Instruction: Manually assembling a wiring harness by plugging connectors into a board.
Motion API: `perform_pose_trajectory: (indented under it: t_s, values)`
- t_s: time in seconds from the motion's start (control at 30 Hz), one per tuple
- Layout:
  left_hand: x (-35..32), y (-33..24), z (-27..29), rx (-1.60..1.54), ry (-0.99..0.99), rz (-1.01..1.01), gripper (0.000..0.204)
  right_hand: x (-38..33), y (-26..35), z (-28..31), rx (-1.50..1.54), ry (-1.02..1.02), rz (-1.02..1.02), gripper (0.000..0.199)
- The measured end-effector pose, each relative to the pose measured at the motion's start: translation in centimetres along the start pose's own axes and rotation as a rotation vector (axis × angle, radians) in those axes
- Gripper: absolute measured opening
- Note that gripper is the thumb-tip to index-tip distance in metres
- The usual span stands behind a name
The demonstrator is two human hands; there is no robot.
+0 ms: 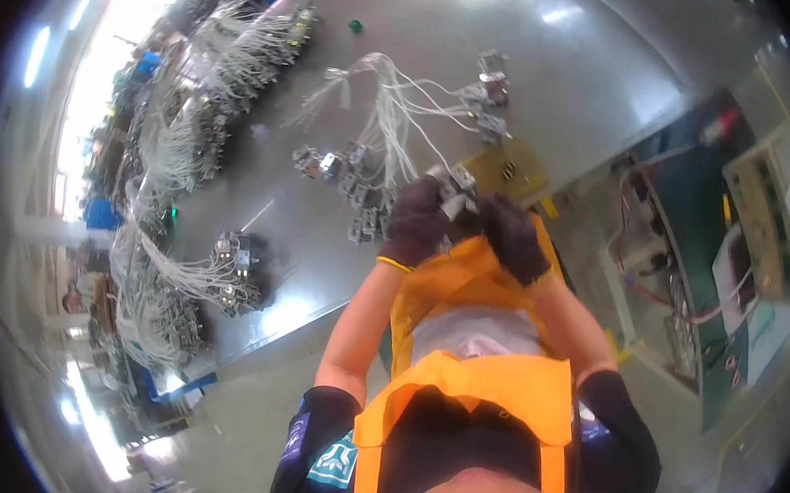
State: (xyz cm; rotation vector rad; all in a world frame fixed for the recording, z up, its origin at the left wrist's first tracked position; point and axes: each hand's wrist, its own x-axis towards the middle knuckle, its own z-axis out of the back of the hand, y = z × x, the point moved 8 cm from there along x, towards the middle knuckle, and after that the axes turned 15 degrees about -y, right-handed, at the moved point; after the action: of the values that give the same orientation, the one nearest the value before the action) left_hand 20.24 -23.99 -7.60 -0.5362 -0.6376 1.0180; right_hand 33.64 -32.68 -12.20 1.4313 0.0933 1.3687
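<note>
While both gloved hands meet at the near edge of the desk (pixel 599 78), small metal pieces (pixel 459 196) sit between them, in front of the orange apron (pixel 468 375). Left hand (pixel 418 216) is curled right beside the pieces; right hand (pixel 511 238) is bent in from the other side, fingers mostly hidden. Blur and gloves hide the contact, so can't tell whether either is clamped on a piece or just touching.

White wires (pixel 391 109) run from these pieces back across the desk, fanning out to a metal cluster (pixel 362 194) by the left hand and another cluster (pixel 491 98) farther off. Probably spread like this so the wires have slack and the worked end comes close to the body; hands likely kept close together because the pieces are small.

Around: yellow plate (pixel 528 172) with a dark coil just beyond the right hand, green round thing (pixel 355 27) at the far side, separate wired bundle (pixel 234 258) to the left, big heap (pixel 239 48) behind it. Loose wires and the plate look like the main obstacles; the heap is well apart.
</note>
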Motion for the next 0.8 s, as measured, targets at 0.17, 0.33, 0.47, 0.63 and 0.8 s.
perform_pose_trajectory:
  t_s: [0.17, 0.33, 0.47, 0.63, 0.8]
  values:
    - [-0.3, 4.2, -1.4, -0.307, -0.116, 0.088, 0.044, 2.9, -7.1, 0.3, 0.706, -0.240, -0.732, 0.022]
    - [0.1, 0.1, -1.7, 0.027, -0.147, -0.060, 0.046, 2.8, -5.2, 1.1, 0.651, -0.198, -1.029, 0.022]
    - [0.0, -0.6, -1.9, 0.204, -0.123, -0.080, 0.048, -0.1, -4.9, 1.5, 0.556, -0.196, -0.983, 0.023]
    - [-0.1, 0.9, -1.5, -0.038, -0.096, -0.109, 0.050, -2.3, -0.2, 0.2, 0.445, 0.092, -0.955, 0.021]
    - [0.4, -0.9, -1.5, 0.031, -0.136, -0.064, 0.047, 0.3, 1.6, 0.3, 0.213, -0.111, -0.291, 0.016]
